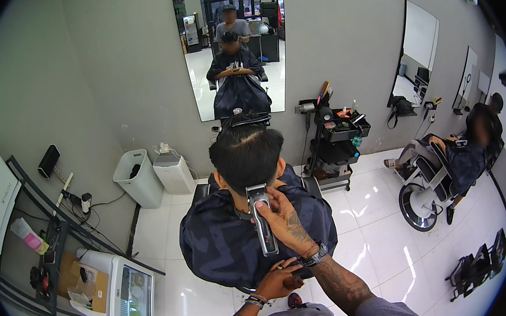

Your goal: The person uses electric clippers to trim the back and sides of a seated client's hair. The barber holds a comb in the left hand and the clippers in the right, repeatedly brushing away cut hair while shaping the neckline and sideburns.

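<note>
My right hand [279, 215] grips a silver hair clipper [264, 230], thumb on its front. The clipper's comb end points up and meets the nape of a seated person's dark hair [246, 156]. Lower down, my left hand [276, 278] is curled around a small dark brown object [293, 283], too covered to name. It is close to the lower back edge of the dark barber cape [217, 234] draped over the person. A dark hair clip [245, 122] lies across the top of the hair.
A wall mirror [273, 83] faces the chair. To the right stands a black tool trolley [337, 134] with a hair dryer [305, 107]. Left are a grey bin [138, 178], a white appliance [174, 174] and a shelf frame [102, 250]. Another caped person [463, 160] sits far right.
</note>
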Demonstrator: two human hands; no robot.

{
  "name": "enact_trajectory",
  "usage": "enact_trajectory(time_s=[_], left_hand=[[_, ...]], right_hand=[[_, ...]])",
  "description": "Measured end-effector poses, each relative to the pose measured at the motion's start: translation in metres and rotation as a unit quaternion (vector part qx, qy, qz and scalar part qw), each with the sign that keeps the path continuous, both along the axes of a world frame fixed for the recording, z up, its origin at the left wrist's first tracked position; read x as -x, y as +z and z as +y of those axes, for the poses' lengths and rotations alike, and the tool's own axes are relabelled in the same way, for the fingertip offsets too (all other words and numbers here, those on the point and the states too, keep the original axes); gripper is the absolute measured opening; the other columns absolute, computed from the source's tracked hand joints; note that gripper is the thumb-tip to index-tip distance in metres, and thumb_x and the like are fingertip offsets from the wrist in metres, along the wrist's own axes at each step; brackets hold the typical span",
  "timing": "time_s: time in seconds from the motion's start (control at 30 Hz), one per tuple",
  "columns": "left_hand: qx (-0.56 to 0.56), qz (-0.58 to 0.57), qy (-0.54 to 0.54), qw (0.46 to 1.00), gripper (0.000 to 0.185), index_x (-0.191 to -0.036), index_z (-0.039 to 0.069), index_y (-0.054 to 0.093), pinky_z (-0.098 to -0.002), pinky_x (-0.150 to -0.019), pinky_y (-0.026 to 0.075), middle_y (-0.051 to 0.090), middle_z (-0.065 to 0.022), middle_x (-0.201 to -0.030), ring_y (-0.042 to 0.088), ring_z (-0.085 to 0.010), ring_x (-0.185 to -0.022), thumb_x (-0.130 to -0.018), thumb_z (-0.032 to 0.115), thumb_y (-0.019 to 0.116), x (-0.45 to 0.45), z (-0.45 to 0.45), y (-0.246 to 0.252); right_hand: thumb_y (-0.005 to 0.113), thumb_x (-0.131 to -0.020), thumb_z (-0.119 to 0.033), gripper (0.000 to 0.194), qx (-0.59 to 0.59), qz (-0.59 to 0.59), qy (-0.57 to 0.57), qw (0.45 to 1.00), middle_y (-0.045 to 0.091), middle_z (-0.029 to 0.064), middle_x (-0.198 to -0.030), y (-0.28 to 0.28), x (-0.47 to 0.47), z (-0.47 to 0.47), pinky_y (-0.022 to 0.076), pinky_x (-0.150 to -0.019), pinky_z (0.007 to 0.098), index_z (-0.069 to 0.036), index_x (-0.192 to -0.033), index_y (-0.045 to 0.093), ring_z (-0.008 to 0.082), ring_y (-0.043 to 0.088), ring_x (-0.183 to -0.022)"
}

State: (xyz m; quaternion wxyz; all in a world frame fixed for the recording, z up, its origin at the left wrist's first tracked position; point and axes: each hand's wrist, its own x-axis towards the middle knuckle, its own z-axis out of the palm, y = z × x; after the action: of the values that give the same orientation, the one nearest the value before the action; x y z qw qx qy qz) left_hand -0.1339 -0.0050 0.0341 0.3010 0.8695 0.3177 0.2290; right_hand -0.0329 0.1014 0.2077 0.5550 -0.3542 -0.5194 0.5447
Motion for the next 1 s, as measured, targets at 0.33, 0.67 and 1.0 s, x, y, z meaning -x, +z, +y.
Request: enact_trajectory(time_s=[0.33, 0.67, 1.0], left_hand=[[-0.005, 0.017, -0.016, 1.000, 0.050, -0.122, 0.009, 0.072, -0.0490, -0.127, 0.025, 0.056, -0.0053, -0.154, 0.038, -0.0244, -0.154, -0.077, 0.024, 0.087, 0.001, 0.003, -0.008], [0.023, -0.021, -0.009, 0.999, 0.050, -0.124, 0.006, 0.071, -0.0517, -0.125, 0.027, 0.067, -0.0098, -0.138, 0.043, -0.0289, -0.150, -0.082, 0.029, 0.083, 0.001, 0.001, 0.001], [0.049, 0.006, -0.019, 0.999, 0.042, -0.122, 0.011, 0.073, -0.0521, -0.125, 0.027, 0.074, -0.0095, -0.125, 0.054, -0.0343, -0.139, -0.087, 0.034, 0.079, 0.010, -0.001, 0.013]], right_hand=[[0.075, -0.100, -0.021, 0.063, -0.009, 0.076, -0.003, 0.997, 0.069, 0.0094, -0.105, 0.000, 0.014, -0.003, 0.0606, -0.074, 0.0282, 0.005, -0.144, 0.038, 0.0142, 0.070, -0.082], [0.079, -0.097, -0.022, 0.063, 0.105, 0.073, -0.009, 0.992, 0.069, 0.0099, -0.109, 0.001, 0.036, -0.008, 0.0621, -0.064, 0.0341, 0.000, -0.139, 0.037, 0.0168, 0.072, -0.087], [0.078, -0.098, -0.024, 0.051, 0.146, 0.089, -0.012, 0.985, 0.073, 0.0119, -0.104, 0.004, 0.061, -0.014, 0.0667, -0.070, 0.0441, -0.006, -0.130, 0.043, 0.0274, 0.077, -0.091]])
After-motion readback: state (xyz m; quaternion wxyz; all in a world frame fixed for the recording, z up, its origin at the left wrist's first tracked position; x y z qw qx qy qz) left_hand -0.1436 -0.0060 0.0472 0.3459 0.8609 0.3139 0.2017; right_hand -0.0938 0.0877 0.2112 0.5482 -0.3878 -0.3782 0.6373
